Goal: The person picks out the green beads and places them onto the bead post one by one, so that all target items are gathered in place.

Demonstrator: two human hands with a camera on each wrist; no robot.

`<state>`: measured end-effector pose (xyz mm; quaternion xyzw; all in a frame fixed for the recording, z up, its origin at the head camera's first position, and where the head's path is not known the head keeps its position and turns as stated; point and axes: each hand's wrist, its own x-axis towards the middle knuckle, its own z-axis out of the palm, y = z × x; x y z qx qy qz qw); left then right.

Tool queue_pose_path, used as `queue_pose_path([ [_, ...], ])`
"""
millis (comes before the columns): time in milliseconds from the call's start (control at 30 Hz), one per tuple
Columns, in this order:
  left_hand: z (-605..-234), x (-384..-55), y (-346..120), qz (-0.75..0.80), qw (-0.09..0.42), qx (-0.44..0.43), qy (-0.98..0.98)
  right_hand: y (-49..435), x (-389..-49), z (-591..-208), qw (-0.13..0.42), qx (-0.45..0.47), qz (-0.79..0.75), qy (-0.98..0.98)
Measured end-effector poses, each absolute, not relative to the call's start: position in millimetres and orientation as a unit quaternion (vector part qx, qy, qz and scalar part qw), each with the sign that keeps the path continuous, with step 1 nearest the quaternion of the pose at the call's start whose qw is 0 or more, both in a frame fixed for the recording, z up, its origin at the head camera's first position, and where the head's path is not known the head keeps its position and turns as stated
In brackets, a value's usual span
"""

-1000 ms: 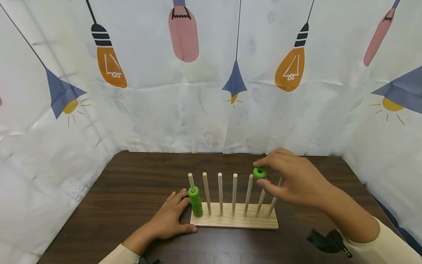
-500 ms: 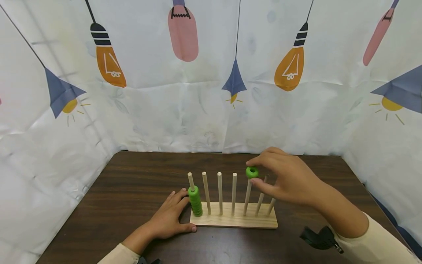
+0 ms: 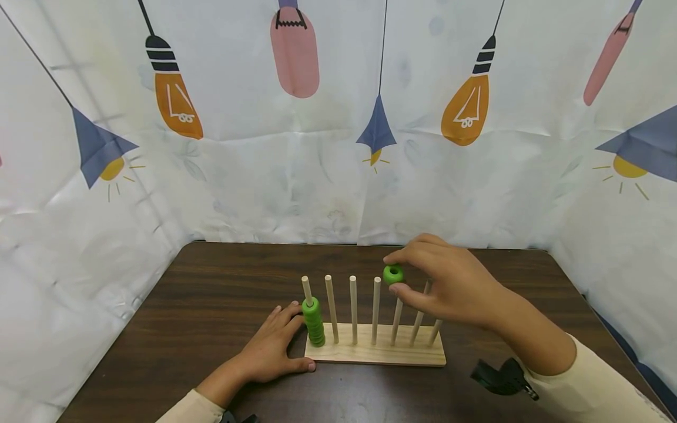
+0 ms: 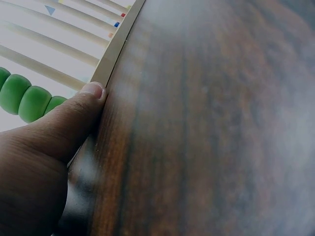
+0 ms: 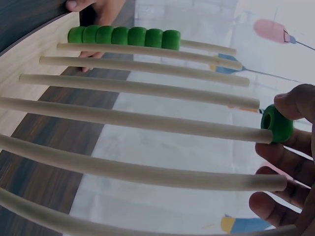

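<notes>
A pale wooden peg stand [image 3: 370, 352] has a row of upright pegs on a flat base. Green beads [image 3: 314, 324] are stacked on its leftmost peg, whose top stays bare. My left hand [image 3: 270, 352] holds the left end of the base, thumb [image 4: 91, 93] on the front edge and fingers toward the back. Between thumb and fingertips, my right hand [image 3: 449, 282] pinches one green bead [image 5: 280, 125] at peg-top height. In the right wrist view, that bead's rim overlaps the tip of the third peg from the right [image 5: 147, 123]; whether they touch cannot be told.
The stand is on a dark wood-grain table [image 3: 227, 282]. A white sheet [image 3: 238, 176] printed with lamps and bulbs hangs behind and beside it. A black wrist device [image 3: 502, 376] sits at my right sleeve.
My right hand has moved left with the green bead, from near the second peg from the right to just left of the third. My left hand and the stand stay in place.
</notes>
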<state>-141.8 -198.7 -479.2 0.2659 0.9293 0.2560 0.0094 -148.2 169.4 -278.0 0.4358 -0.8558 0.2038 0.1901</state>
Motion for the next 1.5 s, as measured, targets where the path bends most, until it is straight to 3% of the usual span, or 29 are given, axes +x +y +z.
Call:
queue_pose_path([
  [600,-483,-142,-200,0.266,-0.007,0.273,0.924,151,-154,-278,0.213,0.472,0.208,-0.830],
  [1133,-481,-142,-199,0.262,-0.014,0.281,0.923,133,-155,-275,0.177,0.461,0.197,-0.847],
  [1500,-478,-141,-199,0.254,-0.023,0.292,0.922,120,-157,-273,0.187,0.468,0.194,-0.841],
])
